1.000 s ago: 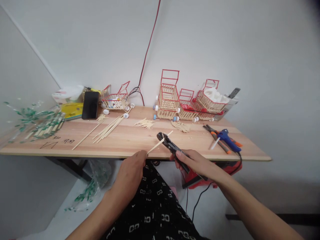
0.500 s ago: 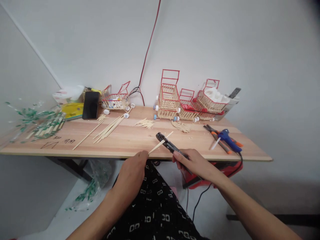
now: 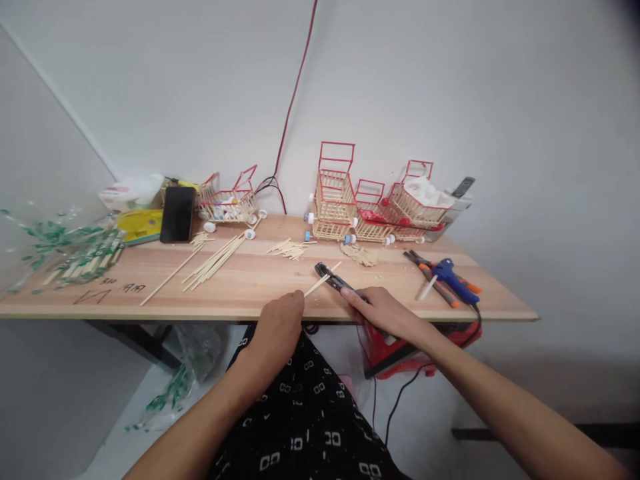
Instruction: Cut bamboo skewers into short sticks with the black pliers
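Pale wooden sticks (image 3: pixel 317 285) held in left grip (image 3: pixel 280 321) | right grip (image 3: pixel 385 310) clasps black pliers (image 3: pixel 336 281) just beyond left grip | sticks best kept square, steady

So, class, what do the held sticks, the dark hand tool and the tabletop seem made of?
Held sticks: probably bare wood or bamboo, matte, pale and unpainted.
Dark hand tool: perhaps metal, given faint greyish highlights; coating unclear.
Tabletop: wood or wood-look board, smooth, with streaky grain.
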Available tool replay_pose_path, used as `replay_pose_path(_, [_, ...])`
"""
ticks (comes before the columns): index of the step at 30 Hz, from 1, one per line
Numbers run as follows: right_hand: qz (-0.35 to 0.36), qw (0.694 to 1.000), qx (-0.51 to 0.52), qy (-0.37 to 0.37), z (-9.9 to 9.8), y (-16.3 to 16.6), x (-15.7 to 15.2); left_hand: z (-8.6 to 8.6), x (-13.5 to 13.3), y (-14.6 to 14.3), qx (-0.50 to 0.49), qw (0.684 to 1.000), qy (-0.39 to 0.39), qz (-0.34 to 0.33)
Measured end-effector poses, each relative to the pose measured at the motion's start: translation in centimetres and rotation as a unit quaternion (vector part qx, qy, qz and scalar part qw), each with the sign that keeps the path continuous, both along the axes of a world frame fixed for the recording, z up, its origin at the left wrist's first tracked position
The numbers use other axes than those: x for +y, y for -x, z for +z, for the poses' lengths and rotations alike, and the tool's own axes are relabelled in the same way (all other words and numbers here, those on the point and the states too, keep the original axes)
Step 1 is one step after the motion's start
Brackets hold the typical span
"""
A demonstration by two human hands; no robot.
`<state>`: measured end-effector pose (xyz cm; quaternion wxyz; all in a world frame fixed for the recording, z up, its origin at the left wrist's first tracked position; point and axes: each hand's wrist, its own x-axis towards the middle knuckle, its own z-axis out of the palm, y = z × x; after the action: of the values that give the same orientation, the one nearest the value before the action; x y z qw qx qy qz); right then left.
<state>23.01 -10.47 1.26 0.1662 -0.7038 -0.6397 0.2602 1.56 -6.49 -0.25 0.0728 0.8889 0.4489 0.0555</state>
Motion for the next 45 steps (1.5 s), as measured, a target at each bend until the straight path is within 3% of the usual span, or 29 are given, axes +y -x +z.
replay_pose_path(10, [-0.004, 0.996, 0.031, 0.082, 0.4, -1.0, 1.8, 0.2, 1.4, -1.4, 0.000, 0.999, 0.006, -0.045])
replay_pose_path(25, [-0.008, 0.997, -0.013, 0.077, -0.1, -1.3, 3.3, 0.9, 2.9, -2.1, 0.008, 0.999, 0.025, -0.035])
replay_pose_path(30, [0.007, 0.995, 0.023, 0.101, 0.1, -2.0, 3.1, 0.1, 4.0, -1.0, -0.077, 0.996, 0.050, -0.010])
replay_pose_path(32, [0.000, 0.991, 0.065, 0.116, 0.0, -2.2, 3.0, -0.4, 4.5, -0.1, -0.193, 0.968, 0.162, -0.004])
replay_pose_path(33, [-0.009, 0.990, 0.089, 0.111, -0.1, -2.2, 3.0, -0.6, 4.8, 0.3, -0.264, 0.931, 0.250, -0.011])
replay_pose_path(36, [-0.023, 0.980, 0.193, 0.037, -0.4, -1.4, 3.5, -1.0, 4.9, 1.2, -0.432, 0.749, 0.499, -0.060])
replay_pose_path(38, [-0.019, 0.965, 0.259, -0.036, -0.3, -0.2, 4.1, -1.0, 4.8, 1.5, -0.483, 0.664, 0.565, -0.082])
replay_pose_path(39, [-0.016, 0.959, 0.273, -0.069, -0.1, 0.6, 4.4, -0.9, 4.8, 1.5, -0.494, 0.645, 0.576, -0.084])
replay_pose_path(41, [-0.001, 0.951, 0.287, -0.119, 0.4, 2.0, 5.1, -0.8, 4.9, 1.4, -0.504, 0.637, 0.579, -0.079])
replay_pose_path(45, [-0.012, 0.956, 0.225, -0.188, 1.4, 4.5, 6.7, -0.6, 6.1, 1.1, -0.505, 0.663, 0.547, -0.077])
